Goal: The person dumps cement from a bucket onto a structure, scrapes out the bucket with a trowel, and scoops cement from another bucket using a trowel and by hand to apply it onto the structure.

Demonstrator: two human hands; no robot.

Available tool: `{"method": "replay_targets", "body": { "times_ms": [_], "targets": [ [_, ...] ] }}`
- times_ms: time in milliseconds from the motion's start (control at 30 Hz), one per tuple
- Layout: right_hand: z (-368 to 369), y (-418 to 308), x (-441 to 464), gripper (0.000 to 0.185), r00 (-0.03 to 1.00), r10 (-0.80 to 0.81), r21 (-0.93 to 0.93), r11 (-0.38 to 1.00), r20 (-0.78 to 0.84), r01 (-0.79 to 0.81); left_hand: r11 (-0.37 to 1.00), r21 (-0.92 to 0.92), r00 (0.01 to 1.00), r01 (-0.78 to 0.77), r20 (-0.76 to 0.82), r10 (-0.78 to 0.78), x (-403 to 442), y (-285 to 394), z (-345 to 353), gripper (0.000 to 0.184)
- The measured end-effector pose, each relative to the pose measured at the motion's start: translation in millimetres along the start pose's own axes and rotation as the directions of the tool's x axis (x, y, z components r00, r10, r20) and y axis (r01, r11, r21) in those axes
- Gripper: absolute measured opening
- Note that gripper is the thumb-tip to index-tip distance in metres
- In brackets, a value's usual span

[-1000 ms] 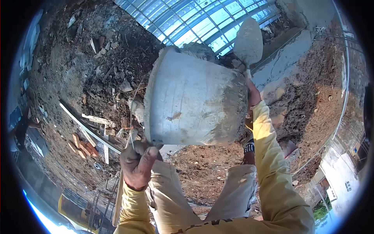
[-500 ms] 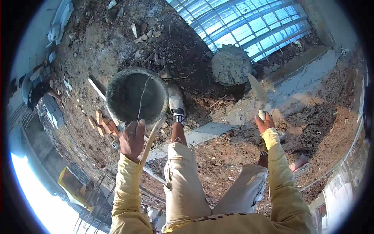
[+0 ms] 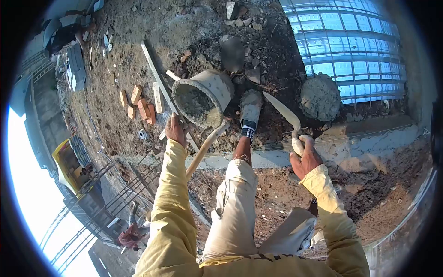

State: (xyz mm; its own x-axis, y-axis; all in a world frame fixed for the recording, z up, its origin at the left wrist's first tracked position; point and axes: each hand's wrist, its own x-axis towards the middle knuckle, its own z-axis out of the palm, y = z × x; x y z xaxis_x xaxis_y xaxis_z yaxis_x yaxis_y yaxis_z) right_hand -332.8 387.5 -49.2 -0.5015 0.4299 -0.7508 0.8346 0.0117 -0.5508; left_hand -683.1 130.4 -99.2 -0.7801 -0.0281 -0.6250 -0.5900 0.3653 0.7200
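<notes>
A mortar-crusted bucket [image 3: 217, 87] lies tilted on the soil, its mouth toward the lower left and grey residue inside. At its lower rim is my left hand [image 3: 176, 131], fingers closed; what they grip is too small to make out. Beside the bucket a wooden handle [image 3: 203, 150] slants down past my left forearm. My right hand [image 3: 305, 158] is wrapped round the grip of a trowel [image 3: 282, 110], whose blade points to the upper left. A mound of grey mortar [image 3: 320, 98] sits to the right of the blade.
A metal mesh [image 3: 350, 51] over bluish sheets lies at the upper right. Bricks [image 3: 144, 109] and a long strip [image 3: 157, 74] are left of the bucket. A concrete strip [image 3: 272, 158] crosses before my shoe [image 3: 251, 107]. Another person [image 3: 130, 235] is at the lower left.
The bucket, earlier raised between my hands, has come down and now lies tilted at the left. My right hand has moved away from it with the trowel. The view has turned.
</notes>
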Motion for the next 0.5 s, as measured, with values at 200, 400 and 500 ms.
{"method": "replay_targets", "body": {
  "times_ms": [200,400,500],
  "targets": [
    [34,-91,39,0.052,0.958,-0.244,-0.037,0.967,0.154,0.252,0.934,0.354,0.987,-0.049,-0.124,0.099,67,-51,-96,0.049],
    [90,-149,78,0.054,0.931,-0.206,-0.179,0.947,0.302,0.267,0.922,0.289,0.966,0.259,-0.06,-0.252,127,-114,-106,0.075],
    [106,-162,103,0.052,0.939,-0.138,-0.297,0.926,0.314,0.235,0.922,0.141,0.923,0.362,-0.191,-0.333,142,-137,-87,0.077]
  ]
}}
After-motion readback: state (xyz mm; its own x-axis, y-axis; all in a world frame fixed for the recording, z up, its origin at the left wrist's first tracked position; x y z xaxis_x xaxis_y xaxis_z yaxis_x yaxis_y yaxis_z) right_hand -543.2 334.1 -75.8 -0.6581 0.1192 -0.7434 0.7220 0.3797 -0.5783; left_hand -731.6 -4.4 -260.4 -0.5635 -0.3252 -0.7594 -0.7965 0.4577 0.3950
